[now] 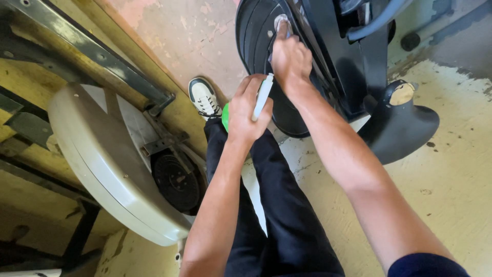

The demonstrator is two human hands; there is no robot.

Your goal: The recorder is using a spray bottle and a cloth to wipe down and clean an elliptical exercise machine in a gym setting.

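My left hand (246, 110) grips a green bottle (225, 116) with a white nozzle or trigger (263, 96) sticking up between the fingers. My right hand (290, 59) presses a small pale cloth (281, 21) against the black round cover (256, 36) of an exercise machine. The two hands are close together, the left just below the right. My legs in dark trousers stretch out under my arms, and a white and black shoe (203, 96) rests on the floor near the cover.
A cream-coloured machine housing (102, 159) with an exposed black wheel (177, 180) lies at the left. A black base foot (402, 120) of the machine stands at the right. Metal bars (92, 48) cross the upper left. The floor (441, 179) is stained pale concrete.
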